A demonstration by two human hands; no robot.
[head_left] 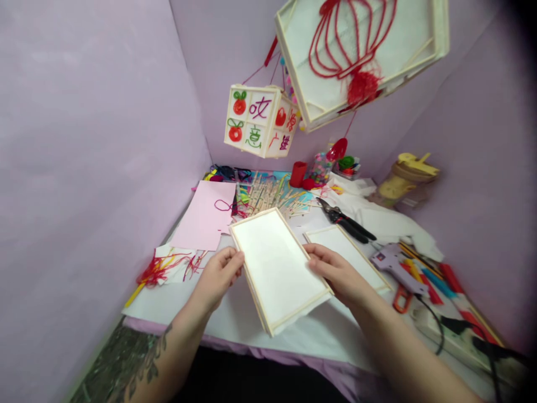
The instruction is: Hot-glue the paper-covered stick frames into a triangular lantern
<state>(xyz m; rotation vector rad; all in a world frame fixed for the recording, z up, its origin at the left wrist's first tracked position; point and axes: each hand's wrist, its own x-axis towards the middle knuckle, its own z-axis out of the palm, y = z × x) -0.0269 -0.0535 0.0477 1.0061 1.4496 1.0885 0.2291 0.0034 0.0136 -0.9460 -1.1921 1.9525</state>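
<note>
Between my two hands a white paper panel framed with thin wooden sticks [281, 266] is held tilted above the table. My left hand [221, 274] pinches its left edge, thumb on top. On the opposite edge, my right hand [333, 268] grips the frame with the fingers partly hidden. The held piece has some thickness, possibly more than one panel stacked. Beneath and beside my right hand, another white framed panel [356, 254] lies flat on the table.
Wooden sticks [268, 193] lie behind, near pink paper [205, 215]. Black-handled pruning shears [346, 220], a glue gun [398, 266] with its cable and a power strip [453, 336] occupy the right. A decorated lantern [262, 120] and a larger white one [335, 56] hang overhead.
</note>
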